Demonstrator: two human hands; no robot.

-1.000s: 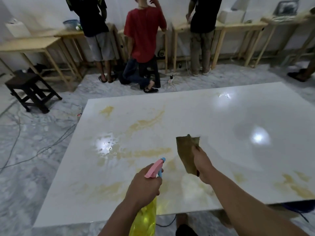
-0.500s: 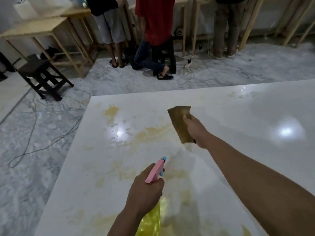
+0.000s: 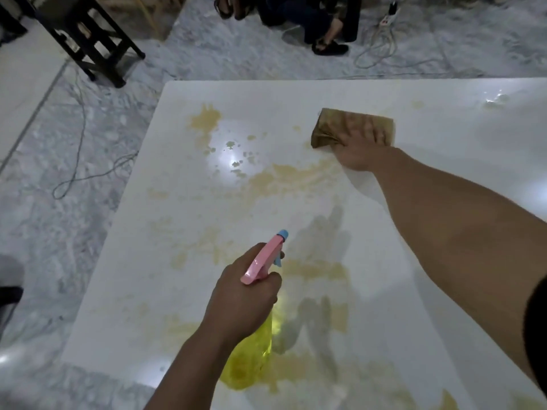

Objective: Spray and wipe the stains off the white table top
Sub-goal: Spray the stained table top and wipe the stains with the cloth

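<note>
Right hand (image 3: 359, 143) lay flat on the brown cloth (image 3: 328, 127), fingers spread and straight, pressing it to the white table top (image 3: 444, 119) toward the far edge; it pinned the cloth down and did not curl round it. Left hand (image 3: 241, 303) was wrapped round the neck of the spray bottle (image 3: 251, 359), held over the near half of the table, pink trigger head (image 3: 260, 261) aimed forward. I could not tell whether a finger sat on the trigger.

Yellow-brown stains (image 3: 284, 176) ran across the left and middle of the top, with a separate blotch (image 3: 205, 119) near the far left corner and more patches by the near edge. The surface looked wet and glossy.

Handling notes, as judgement: the cloth is soft and limp and will bunch if pushed from one edge, so a flat palm over its middle suits it. The wet top is probably slick, so the cloth should glide. The bottle looks like light plastic; the neck under the trigger is the right hold.

Dark stool (image 3: 88, 39) and cables (image 3: 80, 161) on the marble floor, left.
</note>
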